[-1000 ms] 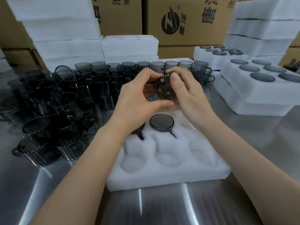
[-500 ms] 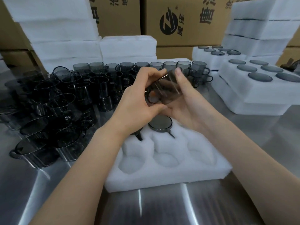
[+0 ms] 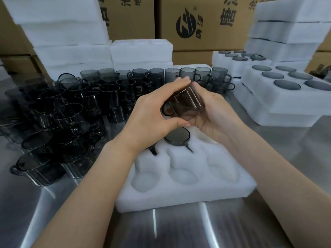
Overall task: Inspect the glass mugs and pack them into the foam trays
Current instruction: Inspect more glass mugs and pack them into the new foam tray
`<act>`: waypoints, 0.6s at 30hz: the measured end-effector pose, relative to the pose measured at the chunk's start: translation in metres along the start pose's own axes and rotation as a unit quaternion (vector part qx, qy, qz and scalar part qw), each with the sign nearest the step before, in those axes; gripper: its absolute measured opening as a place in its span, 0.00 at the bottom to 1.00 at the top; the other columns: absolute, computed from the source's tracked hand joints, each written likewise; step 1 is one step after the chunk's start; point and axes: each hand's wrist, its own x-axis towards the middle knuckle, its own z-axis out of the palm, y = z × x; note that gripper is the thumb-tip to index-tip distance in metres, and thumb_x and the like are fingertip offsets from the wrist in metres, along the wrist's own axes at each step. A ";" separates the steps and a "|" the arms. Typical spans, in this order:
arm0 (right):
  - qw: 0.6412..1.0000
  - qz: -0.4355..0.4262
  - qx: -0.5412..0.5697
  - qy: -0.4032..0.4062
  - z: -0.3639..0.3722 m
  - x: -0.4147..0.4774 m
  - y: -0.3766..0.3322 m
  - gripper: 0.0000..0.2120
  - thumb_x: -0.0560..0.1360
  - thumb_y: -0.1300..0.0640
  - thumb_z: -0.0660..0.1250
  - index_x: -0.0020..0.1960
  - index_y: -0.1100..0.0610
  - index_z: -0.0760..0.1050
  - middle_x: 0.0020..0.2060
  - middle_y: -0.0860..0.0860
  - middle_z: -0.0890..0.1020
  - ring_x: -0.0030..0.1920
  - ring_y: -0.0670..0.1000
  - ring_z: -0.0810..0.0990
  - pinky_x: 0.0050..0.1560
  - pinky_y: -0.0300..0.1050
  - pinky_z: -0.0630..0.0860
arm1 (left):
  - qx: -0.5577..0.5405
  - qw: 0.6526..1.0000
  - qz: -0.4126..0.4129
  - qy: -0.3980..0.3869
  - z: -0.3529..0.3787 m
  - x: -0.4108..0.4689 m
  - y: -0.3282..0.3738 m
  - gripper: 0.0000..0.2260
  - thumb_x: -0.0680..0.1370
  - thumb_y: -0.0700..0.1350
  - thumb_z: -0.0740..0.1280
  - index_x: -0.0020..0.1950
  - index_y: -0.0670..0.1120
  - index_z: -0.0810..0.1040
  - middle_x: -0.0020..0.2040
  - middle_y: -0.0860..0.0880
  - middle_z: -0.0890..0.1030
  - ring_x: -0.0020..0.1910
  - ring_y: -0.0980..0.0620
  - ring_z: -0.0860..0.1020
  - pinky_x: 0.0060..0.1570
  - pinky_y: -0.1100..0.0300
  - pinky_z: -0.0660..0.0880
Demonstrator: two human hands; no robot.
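Note:
A smoky glass mug (image 3: 186, 102) lies on its side between both hands above the white foam tray (image 3: 186, 192). My left hand (image 3: 152, 115) grips it from the left, fingers over the top and thumb underneath, next to the handle. My right hand (image 3: 216, 113) cradles it from the right with fingers curled round the body. In the tray's far row sits one mug (image 3: 177, 136) with its flat base up; a second mug's handle (image 3: 153, 150) shows under my left wrist. The near pockets hold nothing.
Several loose dark mugs (image 3: 59, 119) crowd the steel table (image 3: 35, 208) at the left and back. Filled foam trays (image 3: 279, 97) stand stacked at the right. Foam stacks (image 3: 68, 33) and cardboard boxes (image 3: 202, 24) line the back.
The mug has been turned in my hands from base-toward-me to lying sideways with its handle on the left. My right hand has shifted from over the top to cupping it from below right.

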 end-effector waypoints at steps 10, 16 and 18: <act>0.988 0.066 0.075 -0.114 -0.004 0.002 0.003 0.25 0.73 0.43 0.65 0.63 0.59 0.76 0.56 0.58 0.82 0.53 0.57 0.83 0.44 0.49 0.82 | 0.054 0.998 0.004 -0.012 0.000 0.000 0.003 0.40 0.68 0.44 0.77 0.76 0.52 0.63 0.74 0.61 0.64 0.76 0.60 0.59 0.76 0.50 0.58; 0.995 -0.042 0.004 -0.096 -0.004 0.003 0.009 0.18 0.72 0.62 0.69 0.61 0.63 0.74 0.46 0.55 0.84 0.46 0.52 0.84 0.47 0.45 0.82 | 0.104 0.994 -0.020 0.012 0.004 0.003 0.001 0.41 0.68 0.52 0.79 0.77 0.48 0.64 0.70 0.54 0.73 0.64 0.68 0.67 0.61 0.81 0.59; 0.995 -0.062 -0.022 -0.076 -0.003 0.003 0.010 0.20 0.73 0.61 0.68 0.63 0.62 0.70 0.43 0.52 0.84 0.41 0.48 0.84 0.40 0.42 0.80 | 0.098 0.995 -0.010 0.016 0.004 0.002 0.001 0.38 0.69 0.49 0.78 0.76 0.45 0.66 0.63 0.57 0.75 0.58 0.70 0.67 0.56 0.83 0.60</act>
